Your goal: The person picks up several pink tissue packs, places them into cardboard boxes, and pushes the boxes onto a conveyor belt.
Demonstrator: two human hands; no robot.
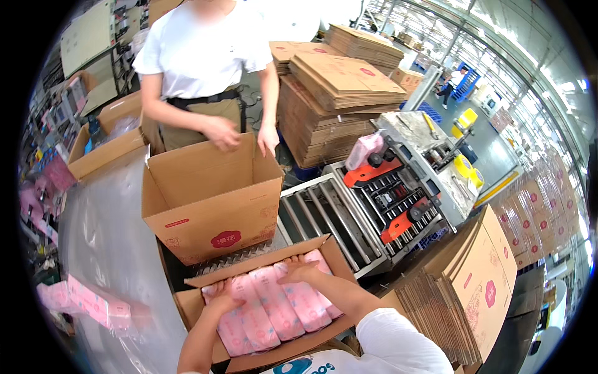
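Both forearms are extended over an open carton [342, 260], the left reaching up from the lower edge and the right slanted in from the lower right. The left hand [224, 299] is laid, unclenched, on the packs at the left end, and the right hand [298, 270] is spread palm-down, fingers apart, over the far ends of those toward the right. The pink packs [274, 303] are lined up side by side inside the carton.
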